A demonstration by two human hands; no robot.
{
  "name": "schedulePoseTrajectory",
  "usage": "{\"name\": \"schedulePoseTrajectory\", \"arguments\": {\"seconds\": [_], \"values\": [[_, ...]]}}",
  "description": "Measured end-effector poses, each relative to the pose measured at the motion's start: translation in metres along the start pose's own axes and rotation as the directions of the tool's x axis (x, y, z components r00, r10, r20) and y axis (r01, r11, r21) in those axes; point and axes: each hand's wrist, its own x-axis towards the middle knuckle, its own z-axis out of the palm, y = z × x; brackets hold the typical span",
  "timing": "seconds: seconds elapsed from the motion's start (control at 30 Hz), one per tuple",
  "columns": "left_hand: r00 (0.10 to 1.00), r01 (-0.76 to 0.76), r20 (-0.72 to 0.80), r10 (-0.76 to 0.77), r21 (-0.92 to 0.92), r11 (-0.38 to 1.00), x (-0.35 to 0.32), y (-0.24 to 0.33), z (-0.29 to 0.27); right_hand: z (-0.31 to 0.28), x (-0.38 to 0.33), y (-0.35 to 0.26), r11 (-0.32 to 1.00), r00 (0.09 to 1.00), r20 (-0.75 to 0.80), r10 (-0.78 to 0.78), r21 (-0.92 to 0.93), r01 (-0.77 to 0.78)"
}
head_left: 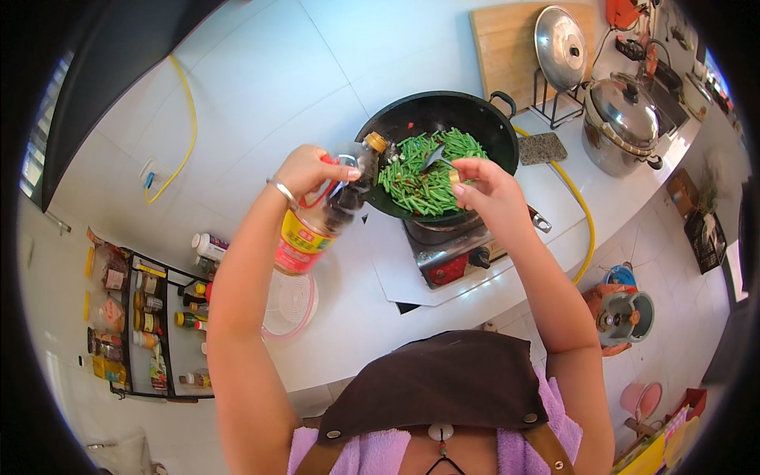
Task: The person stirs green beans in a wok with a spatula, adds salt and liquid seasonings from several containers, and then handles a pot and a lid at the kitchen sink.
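My left hand (pixel 321 170) is closed round the red handle of a large plastic bottle of dark sauce (pixel 342 202). The bottle tilts, its yellow-topped neck leaning over the left rim of a black wok (pixel 443 103). Between the thumb and fingers of my right hand (pixel 491 190) is a small yellow bottle cap (pixel 454 177), above the wok's right side. Cut green beans (pixel 423 186) with bits of red fill the wok's bottom. A metal spatula (pixel 432 158) rests among them; my right hand hides part of it. Whether any sauce is flowing, I cannot tell.
Beneath the wok sits a gas stove (pixel 443 253) with a yellow hose (pixel 587 226). A steel pot (pixel 621 127), a lid on a stand (pixel 560 47) and a cutting board (pixel 499 47) stand right. A pink-rimmed basket (pixel 289 305) and a seasoning rack (pixel 146 324) are left.
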Motion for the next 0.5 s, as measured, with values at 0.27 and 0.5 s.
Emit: {"name": "schedulePoseTrajectory", "arguments": {"seconds": [0.27,0.5], "values": [[0.989,-0.046,0.107,0.104,-0.446,0.894,-0.074,-0.047,0.031,0.067,0.027,-0.018,0.994,0.950,0.312,-0.014,0.104,-0.019],[0.990,-0.012,0.107,0.096,-0.609,0.793,-0.130,-0.096,0.039,0.114,0.015,-0.025,0.934,0.789,0.607,-0.094,-0.220,0.281]]}}
